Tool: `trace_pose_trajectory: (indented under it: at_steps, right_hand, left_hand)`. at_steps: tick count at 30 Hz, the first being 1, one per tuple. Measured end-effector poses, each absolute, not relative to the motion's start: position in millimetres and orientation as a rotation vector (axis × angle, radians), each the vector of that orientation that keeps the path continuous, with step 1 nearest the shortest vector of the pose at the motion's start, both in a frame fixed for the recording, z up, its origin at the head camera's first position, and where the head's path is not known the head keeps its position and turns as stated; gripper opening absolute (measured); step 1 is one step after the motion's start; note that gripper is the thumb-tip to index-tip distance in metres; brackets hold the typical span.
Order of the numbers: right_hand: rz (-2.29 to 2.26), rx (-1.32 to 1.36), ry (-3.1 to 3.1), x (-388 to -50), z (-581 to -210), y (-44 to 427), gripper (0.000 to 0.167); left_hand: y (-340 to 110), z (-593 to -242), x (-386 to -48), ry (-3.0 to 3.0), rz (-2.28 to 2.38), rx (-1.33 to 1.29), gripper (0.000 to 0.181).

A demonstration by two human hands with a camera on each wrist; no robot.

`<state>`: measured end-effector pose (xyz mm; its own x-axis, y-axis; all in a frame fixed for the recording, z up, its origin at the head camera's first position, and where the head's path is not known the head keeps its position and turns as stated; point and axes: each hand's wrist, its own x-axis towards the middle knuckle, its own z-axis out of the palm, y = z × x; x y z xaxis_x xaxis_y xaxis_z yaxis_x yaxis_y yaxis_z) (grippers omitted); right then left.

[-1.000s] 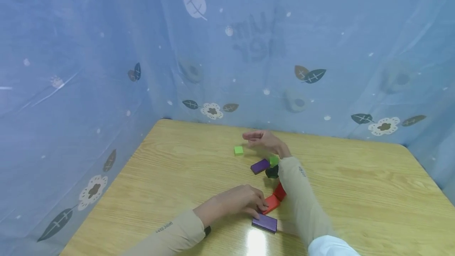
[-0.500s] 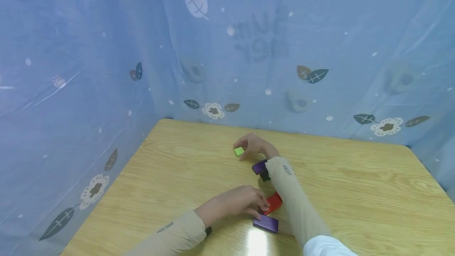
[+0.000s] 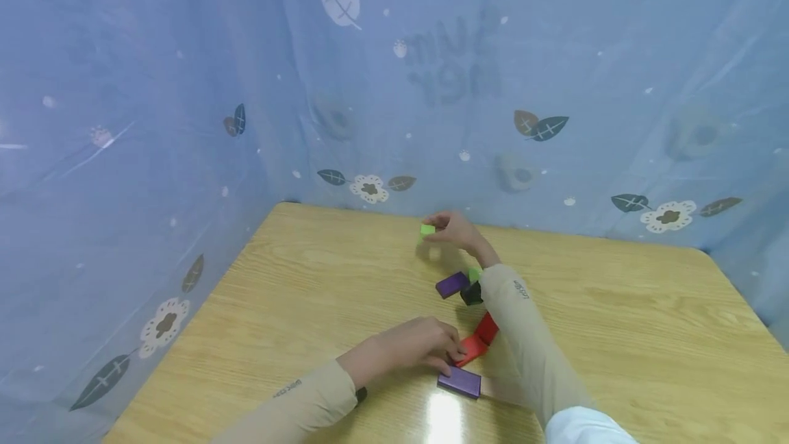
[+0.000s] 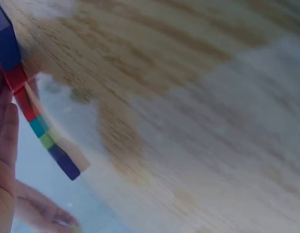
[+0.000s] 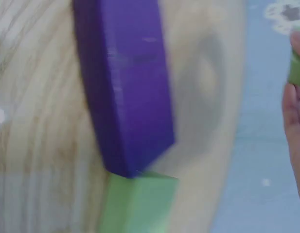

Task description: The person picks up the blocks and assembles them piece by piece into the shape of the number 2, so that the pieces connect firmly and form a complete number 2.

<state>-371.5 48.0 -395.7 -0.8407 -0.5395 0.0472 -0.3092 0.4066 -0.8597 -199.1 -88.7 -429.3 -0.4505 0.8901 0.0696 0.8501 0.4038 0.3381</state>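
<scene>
In the head view my right hand pinches a light green cube between thumb and fingers, raised above the far part of the table. The right wrist view shows that cube at the right edge. My left hand rests low on the table, its fingertips touching a red block and its thumb at a purple block. A curved row continues with another red block, a dark green block, a green block and a purple block. My right sleeve partly covers the row.
A wooden table lies under everything. Blue patterned sheeting hangs behind and at the left. A small dark object shows beside my left sleeve, mostly hidden.
My right hand came down to the green cube on the table, took hold of it, and lifted it away toward the far edge. My left hand has stayed in place.
</scene>
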Motion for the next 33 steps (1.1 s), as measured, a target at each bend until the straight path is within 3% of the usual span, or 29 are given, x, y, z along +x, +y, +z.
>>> trace_pose_trajectory:
  at_steps: [8,33]
  right_hand:
    - [-1.575,-0.852,2.449,-355,-361,49,0.038]
    - [-1.433,-1.313,2.148,-289,-381,49,0.031]
  left_hand:
    - [-93,-426,-200,2.53,0.514,1.543,0.029]
    - [-89,-431,-199,2.521,0.536,1.547,0.028]
